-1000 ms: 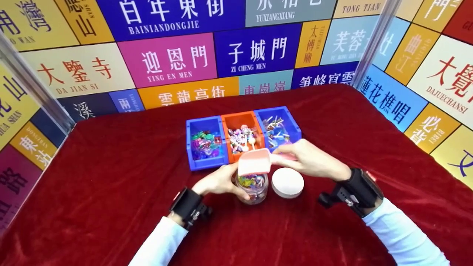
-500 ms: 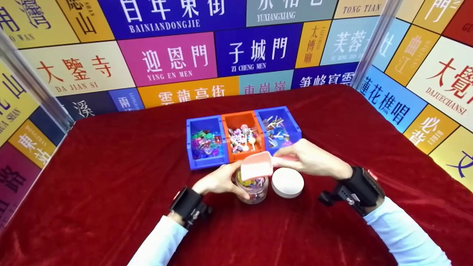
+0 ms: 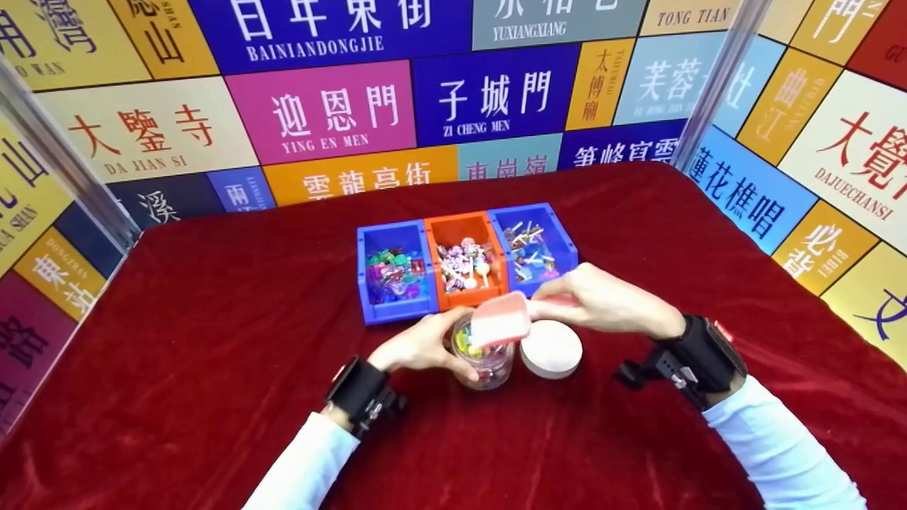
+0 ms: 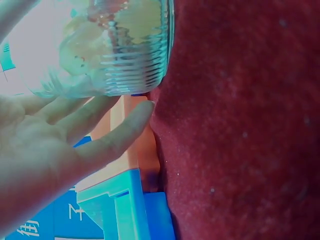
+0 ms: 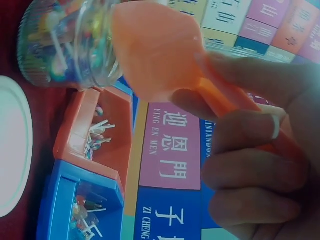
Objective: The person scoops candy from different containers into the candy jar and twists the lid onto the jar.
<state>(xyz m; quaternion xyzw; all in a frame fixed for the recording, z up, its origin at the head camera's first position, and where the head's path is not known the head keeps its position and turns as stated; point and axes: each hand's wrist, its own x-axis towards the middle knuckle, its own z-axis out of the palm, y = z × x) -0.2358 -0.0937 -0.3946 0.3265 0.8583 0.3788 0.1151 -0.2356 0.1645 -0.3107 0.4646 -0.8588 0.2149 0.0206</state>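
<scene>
A clear jar (image 3: pixel 489 374) is being gripped by the left hand (image 3: pixel 418 347) at its side, while a pink scoop (image 3: pixel 502 320) is being held by its handle in the right hand (image 3: pixel 608 303). The two hands are being held apart. In the head view the jar is standing on the red cloth (image 3: pixel 212 354), in front of the orange bin (image 3: pixel 460 301), and the scoop's bowl is being tilted over its mouth, part of the opening being hidden. Whether the bowl is touching the rim cannot be told.

A white lid (image 3: pixel 551 348) is lying just beside the jar; only an edge of it is being caught by the right wrist view. The full row is being shown by the head view alone: the orange bin is being flanked by the left blue bin (image 3: pixel 397 313) and the right blue bin (image 3: pixel 565 248), with coloured pieces being held in all three.

From the left wrist, the jar's ribbed lower wall is being revealed, and one finger is being stretched out straight below it. From the right wrist, the scoop's handle is being seen clasped, three fingers being curled, and white sticks among the jar's bright contents are being shown through the glass.
</scene>
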